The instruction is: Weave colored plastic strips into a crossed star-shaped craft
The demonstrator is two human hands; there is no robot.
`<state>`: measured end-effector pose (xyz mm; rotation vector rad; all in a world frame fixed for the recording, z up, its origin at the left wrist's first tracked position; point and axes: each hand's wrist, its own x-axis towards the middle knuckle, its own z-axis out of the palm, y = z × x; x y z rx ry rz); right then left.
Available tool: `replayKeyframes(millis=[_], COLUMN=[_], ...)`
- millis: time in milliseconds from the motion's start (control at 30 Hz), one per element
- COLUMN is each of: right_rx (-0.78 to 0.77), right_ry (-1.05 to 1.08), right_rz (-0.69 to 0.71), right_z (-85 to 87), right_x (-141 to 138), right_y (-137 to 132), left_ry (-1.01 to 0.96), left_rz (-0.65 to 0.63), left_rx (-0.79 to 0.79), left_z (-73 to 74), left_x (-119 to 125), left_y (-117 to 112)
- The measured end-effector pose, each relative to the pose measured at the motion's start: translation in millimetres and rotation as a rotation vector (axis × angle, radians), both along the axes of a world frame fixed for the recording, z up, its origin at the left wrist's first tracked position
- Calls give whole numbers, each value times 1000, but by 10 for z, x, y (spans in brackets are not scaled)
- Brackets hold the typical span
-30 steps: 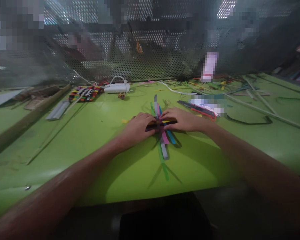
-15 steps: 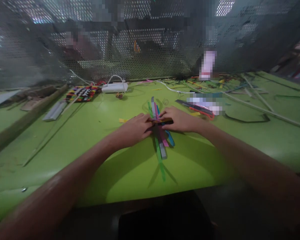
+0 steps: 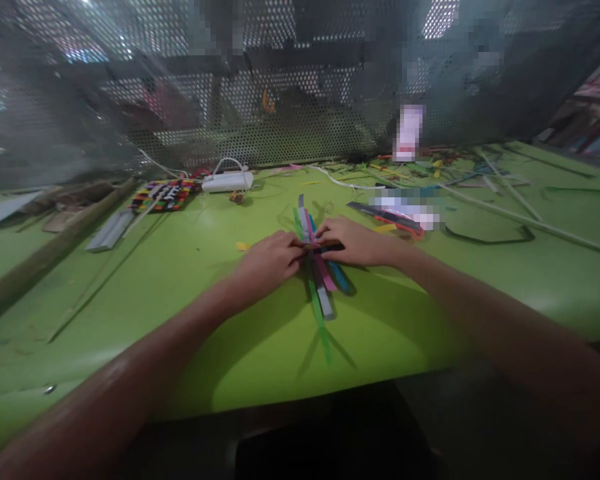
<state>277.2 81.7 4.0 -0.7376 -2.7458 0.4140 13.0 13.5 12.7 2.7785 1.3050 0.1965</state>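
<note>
A bundle of coloured strips [image 3: 323, 287], green, grey, pink and blue, lies on the green table [image 3: 190, 320] pointing towards me. A dark strip [image 3: 325, 249] crosses it between my hands. My left hand [image 3: 267, 261] rests on the left side of the bundle, fingers curled and pressing on the strips. From the right, my right hand [image 3: 355, 241] lies over the crossing strip with its fingers bent down on it. The fingertips of both hands nearly meet over the bundle.
A woven multicoloured mat [image 3: 163, 195] and a white power strip [image 3: 227, 181] lie at the back left. Dark and red strips [image 3: 387, 219] lie right of my hands, with long thin strips [image 3: 505, 213] further right. A perforated metal screen [image 3: 290, 127] closes the back.
Both hands have drawn slightly closer together over the crossing strip. The view has shifted a little; the bundle lies where it was.
</note>
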Motion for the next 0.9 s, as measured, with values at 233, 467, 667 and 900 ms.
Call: replayKeyframes(millis=[233,467,667,900], right_rx=[-115,-157,-171,-189], right_ry=[-68,-7,44,-10], right_rz=[16,-40,-81,-8], right_z=[94,57,37,90], right_x=[86,66,96,187], right_y=[40,51,86,129], left_ry=[-80,-132,-159,-142], left_rz=[-15,-2,-9,6], left_rx=[13,-10,-17,-14], left_z=[-84,-79,-68,-67], left_x=[-62,-63,-67,-42], left_y=[71,80,78,43])
